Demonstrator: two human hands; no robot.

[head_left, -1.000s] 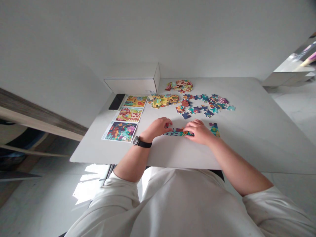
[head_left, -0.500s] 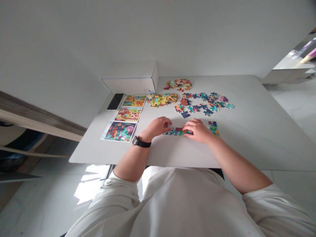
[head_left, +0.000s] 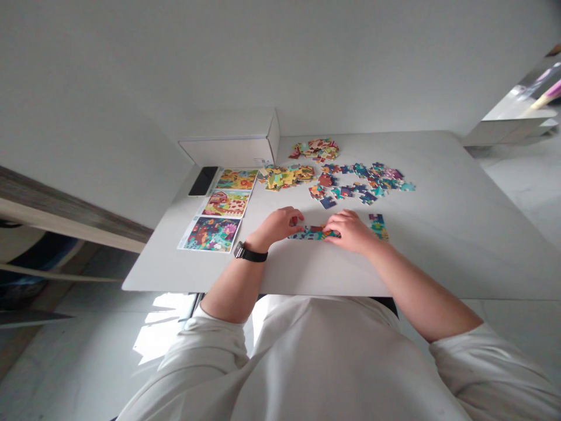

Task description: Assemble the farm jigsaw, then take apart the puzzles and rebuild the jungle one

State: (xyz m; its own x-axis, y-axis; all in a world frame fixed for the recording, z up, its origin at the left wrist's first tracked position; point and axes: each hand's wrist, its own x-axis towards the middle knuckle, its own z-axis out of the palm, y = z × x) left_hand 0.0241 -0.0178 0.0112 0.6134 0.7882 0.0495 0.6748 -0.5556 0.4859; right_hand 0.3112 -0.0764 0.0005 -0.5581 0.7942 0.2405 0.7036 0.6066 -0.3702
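A strip of joined jigsaw puzzle pieces (head_left: 312, 233) lies flat near the table's front edge, between my hands. My left hand (head_left: 283, 224), with a black watch on its wrist, curls round the strip's left end. A reddish puzzle piece (head_left: 293, 221) shows between its thumb and forefinger. At the right end, my right hand (head_left: 349, 230) has its thumb and fingers closed on the strip, hiding part of it. Just right of that hand lies a small joined section (head_left: 378, 226) in blue and green.
Loose blue and teal pieces (head_left: 370, 181) spread behind my hands. Beyond them are a yellow pile (head_left: 289, 176) and a red-green pile (head_left: 316, 149). Picture sheets (head_left: 213, 234), a phone (head_left: 204, 181) and a white box (head_left: 228, 151) occupy the left side of the table (head_left: 438, 245).
Both hands keep nearly the same place and grip on the strip. The whole view has shifted very slightly; the loose pieces have not moved on the table.
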